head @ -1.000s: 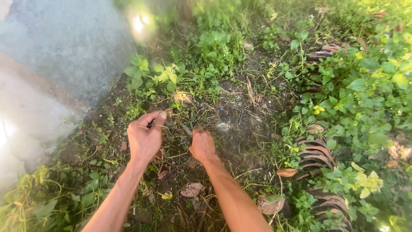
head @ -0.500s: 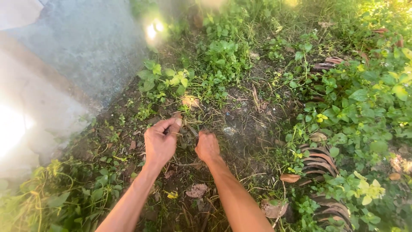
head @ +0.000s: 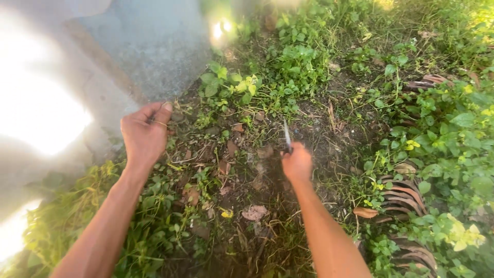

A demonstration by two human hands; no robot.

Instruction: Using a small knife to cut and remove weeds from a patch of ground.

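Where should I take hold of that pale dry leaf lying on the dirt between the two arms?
Pinch the pale, crinkled dry leaf at its raised near edge, coming straight down from above. It lies flat on bare soil between the forearms, clear of the green weeds, so nothing blocks a top approach; it probably crumbles, so grip lightly.

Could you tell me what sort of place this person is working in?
Most likely an overgrown garden or yard edge outdoors: leafy green weeds cover bare soil, a grey concrete wall borders it, and curved clay roof tiles lie among the plants.
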